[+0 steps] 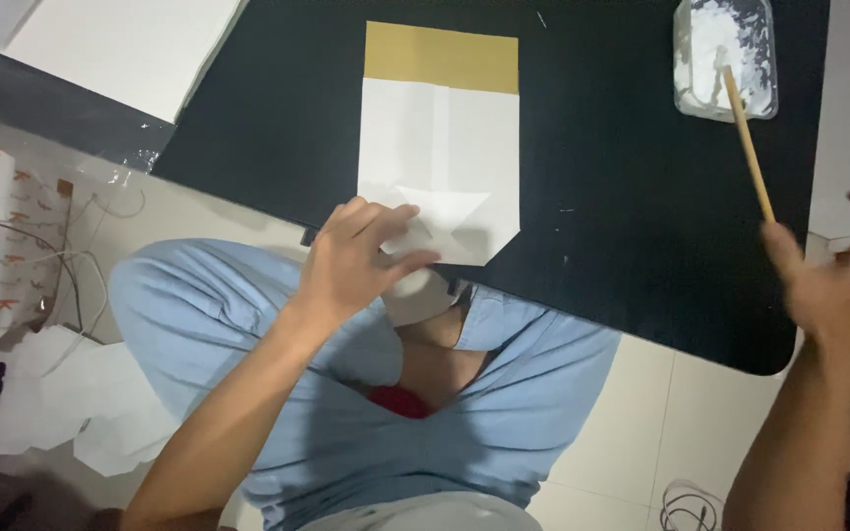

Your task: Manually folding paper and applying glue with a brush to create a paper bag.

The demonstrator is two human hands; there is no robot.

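Observation:
A white paper bag (440, 147) with a brown top band lies flat on a black board (622, 197). Its near end is folded into flaps. My left hand (356, 261) presses its fingertips on those folded flaps at the bag's near left corner. My right hand (843, 265) hovers blurred at the board's right edge, fingers spread, holding nothing. It is just below the end of a wooden stick (748, 143), which rests in a clear tub of white paste (725, 54).
My crossed legs in light blue trousers (248, 324) sit under the board's near edge. White paper sheets (120, 44) lie at the top left, paper scraps (81, 413) and cords on the tiled floor at left.

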